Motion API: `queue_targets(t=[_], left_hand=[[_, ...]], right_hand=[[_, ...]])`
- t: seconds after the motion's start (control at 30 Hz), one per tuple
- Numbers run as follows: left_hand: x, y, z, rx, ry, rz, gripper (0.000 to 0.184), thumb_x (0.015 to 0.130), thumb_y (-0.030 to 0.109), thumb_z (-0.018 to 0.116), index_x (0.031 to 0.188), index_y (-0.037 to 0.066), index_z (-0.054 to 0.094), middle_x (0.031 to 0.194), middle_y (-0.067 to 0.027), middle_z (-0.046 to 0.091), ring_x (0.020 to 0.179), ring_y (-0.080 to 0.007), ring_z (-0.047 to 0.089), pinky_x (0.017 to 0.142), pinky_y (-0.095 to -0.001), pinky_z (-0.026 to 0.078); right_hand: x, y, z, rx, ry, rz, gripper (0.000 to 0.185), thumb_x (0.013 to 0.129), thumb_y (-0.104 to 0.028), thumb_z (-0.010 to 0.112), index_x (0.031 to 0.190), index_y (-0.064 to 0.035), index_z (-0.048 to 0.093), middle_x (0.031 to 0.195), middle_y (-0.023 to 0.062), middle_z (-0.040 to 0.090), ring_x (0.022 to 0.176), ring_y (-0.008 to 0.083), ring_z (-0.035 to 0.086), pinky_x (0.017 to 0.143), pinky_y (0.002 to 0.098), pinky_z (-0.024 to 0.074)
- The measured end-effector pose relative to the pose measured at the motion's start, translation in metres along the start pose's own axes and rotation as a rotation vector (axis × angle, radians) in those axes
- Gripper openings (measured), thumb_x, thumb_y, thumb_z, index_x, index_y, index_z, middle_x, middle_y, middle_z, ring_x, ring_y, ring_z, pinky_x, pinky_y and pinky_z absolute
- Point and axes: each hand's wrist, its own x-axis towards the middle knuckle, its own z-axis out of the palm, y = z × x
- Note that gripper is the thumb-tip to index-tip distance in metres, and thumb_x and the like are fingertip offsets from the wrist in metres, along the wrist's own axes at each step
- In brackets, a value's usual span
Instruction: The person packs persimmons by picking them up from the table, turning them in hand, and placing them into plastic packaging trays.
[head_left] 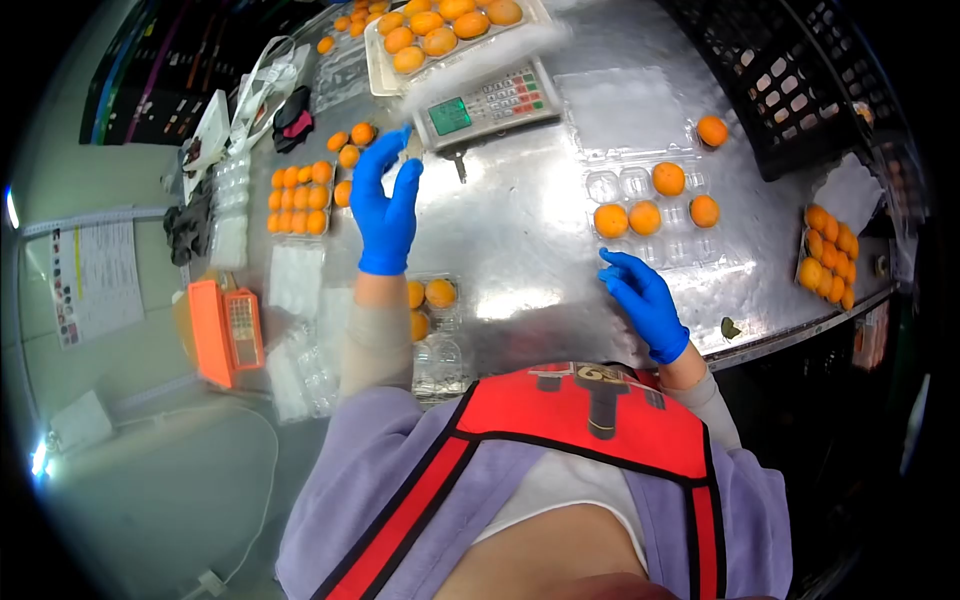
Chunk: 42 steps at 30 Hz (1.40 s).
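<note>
My left hand [386, 215], in a blue glove, is raised over the table left of a digital scale [492, 108]. Its fingers and thumb are apart; a small pale shape beside the fingertips is too unclear to name. My right hand [648, 308], also gloved in blue, hovers with fingers and thumb parted and nothing visible between them. Just beyond it lies an open clear plastic fruit tray [635, 183], with several round orange fruits [645, 217] in some hollows. Another orange fruit [712, 131] sits higher up, near the lid. On the scale is a fruit-filled tray [440, 42].
A full fruit pack [300, 198] and loose fruits [362, 133] lie to the left. Another full pack [828, 256] stands by the right edge. A black crate [790, 90] occupies the back right. Stacked clear trays [230, 210] and an orange device [225, 333] are at left.
</note>
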Motion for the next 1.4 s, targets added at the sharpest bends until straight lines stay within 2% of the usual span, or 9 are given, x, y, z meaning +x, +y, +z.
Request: queue_targets(t=[0.3,0.5,0.63,0.7,0.83,0.93,1.13,1.3,1.4], left_hand=[[-0.019,-0.005,0.012,0.019,-0.035,-0.088,0.030,0.082,0.010,0.062,0.111,0.003,0.058,0.111,-0.0050,0.061,0.095,-0.0102,0.054,0.083,-0.0251,0.042],[-0.025,0.021,0.031,-0.084,-0.051,-0.046,0.029,0.079,0.003,0.061,0.108,0.003,0.058,0.113,-0.0088,0.060,0.097,-0.0151,0.056,0.083,-0.0272,0.043],[-0.042,0.027,0.041,-0.043,-0.129,-0.059,0.031,0.077,0.002,0.063,0.107,0.003,0.057,0.111,-0.0090,0.061,0.094,-0.0155,0.057,0.077,-0.0268,0.045],[-0.055,0.029,0.052,-0.060,-0.231,-0.097,0.034,0.077,0.003,0.063,0.110,0.004,0.056,0.111,-0.0068,0.060,0.088,-0.0130,0.056,0.071,-0.0247,0.046],[-0.082,0.028,0.087,-0.150,-0.481,-0.301,0.047,0.077,0.006,0.065,0.122,0.008,0.051,0.118,-0.0044,0.056,0.083,-0.0100,0.052,0.072,-0.0237,0.045],[-0.104,0.008,0.111,-0.313,-0.624,-0.566,0.065,0.078,0.010,0.066,0.137,0.011,0.037,0.124,-0.0104,0.049,0.090,-0.0135,0.051,0.081,-0.0285,0.045],[-0.121,0.000,0.131,-0.271,-0.608,-0.566,0.071,0.081,0.012,0.064,0.141,0.011,0.027,0.127,-0.0159,0.045,0.101,-0.0184,0.049,0.089,-0.0317,0.042],[-0.114,-0.003,0.122,-0.325,-0.578,-0.661,0.066,0.085,0.008,0.056,0.142,0.014,0.024,0.129,-0.0146,0.042,0.105,-0.0187,0.048,0.087,-0.0307,0.042],[-0.117,0.001,0.120,-0.295,-0.580,-0.658,0.066,0.085,0.009,0.056,0.142,0.014,0.025,0.129,-0.0147,0.042,0.106,-0.0185,0.048,0.086,-0.0300,0.042]], right_hand=[[-0.004,0.007,0.000,0.066,0.052,-0.005,0.035,0.086,-0.006,0.056,0.121,-0.0039,0.052,0.086,-0.0023,0.053,0.077,0.0044,0.047,0.071,0.0190,0.0403],[-0.017,-0.001,-0.008,-0.044,0.058,0.036,0.036,0.088,-0.009,0.054,0.123,-0.0050,0.051,0.091,-0.0005,0.056,0.081,0.0054,0.049,0.074,0.0195,0.0418],[-0.018,-0.002,-0.044,0.084,0.322,-0.030,0.035,0.088,-0.009,0.056,0.121,-0.0019,0.052,0.096,-0.0003,0.058,0.089,0.0070,0.053,0.082,0.0216,0.0436],[-0.011,-0.015,-0.073,0.002,0.541,-0.139,0.032,0.088,-0.008,0.055,0.118,0.0009,0.054,0.111,0.0055,0.058,0.099,0.0111,0.053,0.089,0.0245,0.0408],[0.004,0.020,-0.137,-0.345,0.898,-0.301,0.036,0.086,-0.012,0.057,0.120,-0.0023,0.052,0.108,0.0092,0.059,0.097,0.0169,0.056,0.085,0.0283,0.0436],[0.005,0.028,-0.142,-0.354,0.740,-0.019,0.040,0.085,-0.018,0.057,0.121,-0.0028,0.051,0.110,0.0128,0.059,0.100,0.0208,0.057,0.088,0.0301,0.0424],[-0.009,0.035,-0.092,-0.372,0.729,-0.025,0.041,0.083,-0.015,0.058,0.123,-0.0078,0.052,0.101,0.0079,0.062,0.085,0.0138,0.058,0.080,0.0275,0.0460],[-0.028,0.034,-0.103,-0.285,0.656,-0.113,0.040,0.083,-0.011,0.059,0.123,-0.0064,0.052,0.098,0.0041,0.061,0.085,0.0100,0.056,0.078,0.0246,0.0456],[-0.050,0.027,-0.145,-0.229,0.847,-0.155,0.036,0.085,-0.006,0.057,0.121,-0.0007,0.053,0.104,0.0040,0.059,0.092,0.0101,0.054,0.084,0.0235,0.0427]])
